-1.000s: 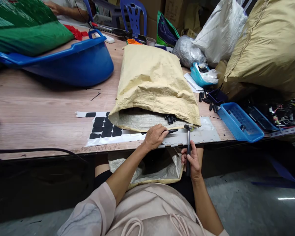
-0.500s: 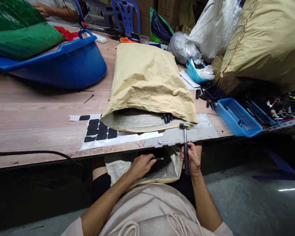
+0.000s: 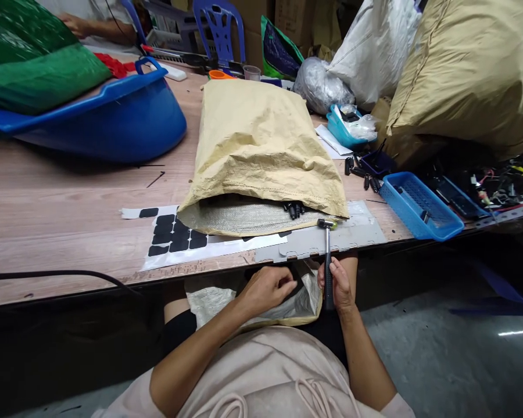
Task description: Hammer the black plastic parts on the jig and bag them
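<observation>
Basin (image 3: 126, 130): stood on the worktop (image 3: 70, 215).
Lap sack (image 3: 209, 305): gaped below the worktop's edge.
Upper sack (image 3: 261, 128): lay with black parts (image 3: 294, 210) in its mouth.
Left hand (image 3: 268, 288): was over the lap sack, curled; I could not tell whether its grip held anything.
Hammer (image 3: 327, 264): had its head over gray board (image 3: 305, 244).
Right hand (image 3: 340, 287): grip clasped the hammer's handle.

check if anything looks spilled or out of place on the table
Several small black parts lie loose on the table near the perforated blue basket; scattered outside any container, they look possibly spilled.
</observation>
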`<move>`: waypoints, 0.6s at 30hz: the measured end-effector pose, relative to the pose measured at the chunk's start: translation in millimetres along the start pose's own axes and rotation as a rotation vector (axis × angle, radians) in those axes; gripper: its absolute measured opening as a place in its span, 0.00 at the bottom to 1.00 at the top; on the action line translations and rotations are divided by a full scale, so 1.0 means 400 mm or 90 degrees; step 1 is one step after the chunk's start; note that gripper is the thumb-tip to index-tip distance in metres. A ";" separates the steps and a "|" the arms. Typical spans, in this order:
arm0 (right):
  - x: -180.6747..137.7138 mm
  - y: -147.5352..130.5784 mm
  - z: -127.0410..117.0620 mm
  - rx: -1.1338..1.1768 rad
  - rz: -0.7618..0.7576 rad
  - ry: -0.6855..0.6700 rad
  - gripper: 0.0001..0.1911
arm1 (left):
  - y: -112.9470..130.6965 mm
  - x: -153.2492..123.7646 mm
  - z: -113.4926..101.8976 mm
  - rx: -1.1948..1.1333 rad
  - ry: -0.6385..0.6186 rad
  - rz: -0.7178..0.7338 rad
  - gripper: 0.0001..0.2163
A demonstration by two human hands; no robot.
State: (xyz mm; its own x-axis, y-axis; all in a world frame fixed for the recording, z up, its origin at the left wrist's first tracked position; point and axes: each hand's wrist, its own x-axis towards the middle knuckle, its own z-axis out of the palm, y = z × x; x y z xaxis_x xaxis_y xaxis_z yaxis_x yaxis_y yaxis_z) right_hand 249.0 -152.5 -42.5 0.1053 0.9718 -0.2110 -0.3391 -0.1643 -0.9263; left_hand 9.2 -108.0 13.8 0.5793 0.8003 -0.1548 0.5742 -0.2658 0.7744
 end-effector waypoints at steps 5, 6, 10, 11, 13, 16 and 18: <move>0.007 0.010 0.001 0.009 0.051 -0.015 0.26 | 0.073 0.184 -0.089 0.068 0.301 -0.097 0.14; 0.009 0.013 0.001 0.012 0.050 -0.012 0.27 | 0.075 0.222 -0.098 0.083 0.326 -0.129 0.16; 0.014 0.028 -0.003 0.027 0.032 -0.007 0.26 | 0.056 0.320 -0.108 0.121 0.350 -0.207 0.18; 0.015 0.031 -0.004 0.030 0.028 -0.007 0.26 | 0.047 0.328 -0.107 0.124 0.347 -0.212 0.17; 0.016 0.036 -0.005 0.033 0.028 -0.009 0.26 | 0.029 0.326 -0.107 0.121 0.350 -0.208 0.13; 0.016 0.035 -0.004 0.033 0.035 -0.015 0.26 | 0.004 0.286 -0.117 0.101 0.350 -0.171 0.10; 0.015 0.029 -0.001 0.038 0.040 -0.022 0.27 | -0.010 0.245 -0.123 0.088 0.332 -0.133 0.08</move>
State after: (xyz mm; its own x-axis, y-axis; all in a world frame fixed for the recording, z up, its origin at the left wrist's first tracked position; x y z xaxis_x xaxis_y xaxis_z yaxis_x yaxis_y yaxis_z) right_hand 245.9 -148.6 -54.8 0.0506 0.9654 -0.2557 -0.3995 -0.2151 -0.8911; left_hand 35.3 -2.1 25.6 0.1040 0.9931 0.0543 0.7365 -0.1136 0.6669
